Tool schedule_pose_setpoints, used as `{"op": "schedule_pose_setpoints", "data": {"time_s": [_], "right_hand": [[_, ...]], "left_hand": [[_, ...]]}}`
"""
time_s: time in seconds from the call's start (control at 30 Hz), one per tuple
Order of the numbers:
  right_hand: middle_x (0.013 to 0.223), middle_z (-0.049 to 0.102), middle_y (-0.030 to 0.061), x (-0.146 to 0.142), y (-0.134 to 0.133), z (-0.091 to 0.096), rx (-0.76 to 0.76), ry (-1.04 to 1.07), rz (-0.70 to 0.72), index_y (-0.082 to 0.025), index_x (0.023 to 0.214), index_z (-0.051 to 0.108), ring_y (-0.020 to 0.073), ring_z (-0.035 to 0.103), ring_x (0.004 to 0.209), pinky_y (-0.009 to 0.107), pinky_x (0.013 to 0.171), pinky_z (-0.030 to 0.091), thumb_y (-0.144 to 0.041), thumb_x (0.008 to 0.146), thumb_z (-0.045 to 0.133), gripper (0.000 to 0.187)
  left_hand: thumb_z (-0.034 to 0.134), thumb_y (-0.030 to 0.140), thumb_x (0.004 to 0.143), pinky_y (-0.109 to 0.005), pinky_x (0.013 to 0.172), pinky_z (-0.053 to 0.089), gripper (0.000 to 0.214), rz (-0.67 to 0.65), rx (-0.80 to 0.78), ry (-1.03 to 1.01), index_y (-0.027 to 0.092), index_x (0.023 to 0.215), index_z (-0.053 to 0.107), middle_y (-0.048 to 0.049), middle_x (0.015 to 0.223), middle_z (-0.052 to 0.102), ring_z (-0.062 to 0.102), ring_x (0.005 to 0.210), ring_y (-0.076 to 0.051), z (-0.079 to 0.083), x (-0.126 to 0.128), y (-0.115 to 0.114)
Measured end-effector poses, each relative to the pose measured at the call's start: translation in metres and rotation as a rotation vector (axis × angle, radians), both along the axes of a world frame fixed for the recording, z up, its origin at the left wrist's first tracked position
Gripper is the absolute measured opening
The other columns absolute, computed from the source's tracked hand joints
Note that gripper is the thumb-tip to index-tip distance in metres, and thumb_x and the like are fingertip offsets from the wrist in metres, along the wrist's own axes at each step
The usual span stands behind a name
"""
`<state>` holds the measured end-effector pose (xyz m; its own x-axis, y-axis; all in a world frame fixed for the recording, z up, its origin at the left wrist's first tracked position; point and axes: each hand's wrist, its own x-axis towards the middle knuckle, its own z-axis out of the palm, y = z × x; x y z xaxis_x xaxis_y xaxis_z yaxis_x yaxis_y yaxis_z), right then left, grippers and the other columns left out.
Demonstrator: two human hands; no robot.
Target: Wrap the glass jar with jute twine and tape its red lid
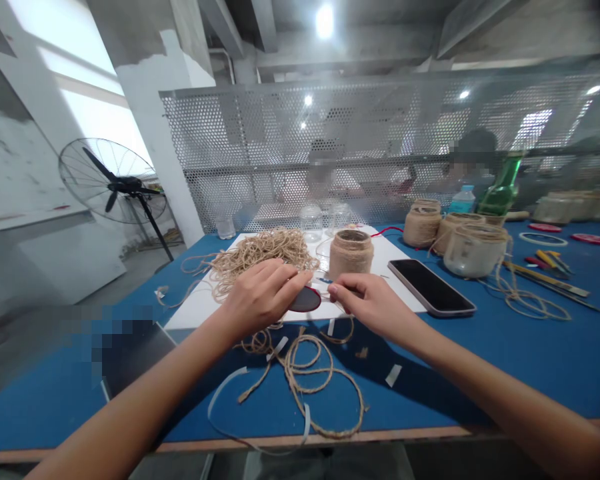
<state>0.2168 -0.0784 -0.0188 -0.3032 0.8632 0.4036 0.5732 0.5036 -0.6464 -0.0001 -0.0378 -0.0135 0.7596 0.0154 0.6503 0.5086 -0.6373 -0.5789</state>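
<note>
My left hand (265,293) lies over a dark oval disc with a red edge (307,300), fingers closed together on it. Part of the disc is hidden under the palm. Just right of it, my right hand (370,300) is closed in a pinch, thumb against forefinger; what is between them is too small to make out. Behind the hands stands a twine-wrapped jar (351,256) on a white sheet (193,313). A heap of loose jute twine (275,250) spreads behind my left hand. Twine loops (325,387) lie in front.
A phone (433,287) lies right of my right hand. Farther right are a part-wrapped glass jar (473,252), a green bottle (503,187) and several pens. Clear jars (311,222) stand before a perforated metal screen (260,147). A fan (123,183) stands left.
</note>
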Motion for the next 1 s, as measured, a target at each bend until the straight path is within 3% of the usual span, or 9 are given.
{"op": "schedule_pose_setpoints", "data": {"time_s": [0.1, 0.27, 0.43, 0.7, 1.0], "right_hand": [[0.059, 0.057, 0.0011, 0.004, 0.003, -0.002, 0.001, -0.029, 0.014, -0.017, 0.068, 0.06, 0.012, 0.047, 0.055, 0.025, 0.052, 0.028, -0.035, 0.086, 0.044, 0.03], [0.063, 0.061, 0.0007, 0.002, 0.006, -0.007, -0.022, -0.125, -0.034, -0.018, 0.069, 0.06, 0.0128, 0.052, 0.059, 0.024, 0.054, 0.03, -0.03, 0.084, 0.045, 0.024], [0.07, 0.063, -0.0002, 0.0, 0.005, -0.013, 0.0, -0.149, -0.043, -0.02, 0.077, 0.059, 0.0131, 0.054, 0.064, 0.024, 0.056, 0.032, -0.024, 0.082, 0.045, 0.016], [0.065, 0.059, -0.0004, -0.003, -0.004, -0.009, 0.033, -0.186, -0.075, -0.018, 0.073, 0.054, 0.012, 0.051, 0.059, 0.023, 0.052, 0.03, -0.023, 0.08, 0.047, 0.011], [0.06, 0.054, -0.0021, -0.011, -0.006, -0.012, 0.052, -0.218, -0.074, -0.019, 0.071, 0.048, 0.0112, 0.048, 0.055, 0.023, 0.051, 0.027, -0.019, 0.077, 0.049, 0.006]], "left_hand": [[0.049, 0.015, 0.078, -0.025, 0.062, 0.042, 0.02, 0.072, -0.175, -0.013, 0.019, 0.098, 0.054, -0.0037, 0.087, 0.058, 0.053, 0.074, -0.014, -0.003, 0.004, -0.002], [0.044, 0.016, 0.075, -0.024, 0.06, 0.037, 0.011, 0.193, -0.684, 0.014, 0.019, 0.084, 0.05, -0.0019, 0.084, 0.054, 0.05, 0.075, -0.014, -0.004, 0.013, -0.009], [0.043, 0.013, 0.07, -0.024, 0.058, 0.035, 0.016, 0.176, -0.98, -0.067, 0.019, 0.085, 0.048, 0.0008, 0.079, 0.056, 0.048, 0.068, -0.013, -0.007, 0.018, -0.01], [0.044, 0.031, 0.082, -0.025, 0.062, 0.035, 0.016, 0.118, -1.067, -0.118, 0.018, 0.082, 0.052, -0.0002, 0.079, 0.056, 0.049, 0.073, -0.014, -0.007, 0.023, -0.015], [0.048, 0.02, 0.071, -0.025, 0.059, 0.033, 0.002, 0.182, -1.079, -0.251, 0.019, 0.072, 0.048, 0.002, 0.071, 0.052, 0.046, 0.067, -0.013, -0.008, 0.035, -0.024]]}}
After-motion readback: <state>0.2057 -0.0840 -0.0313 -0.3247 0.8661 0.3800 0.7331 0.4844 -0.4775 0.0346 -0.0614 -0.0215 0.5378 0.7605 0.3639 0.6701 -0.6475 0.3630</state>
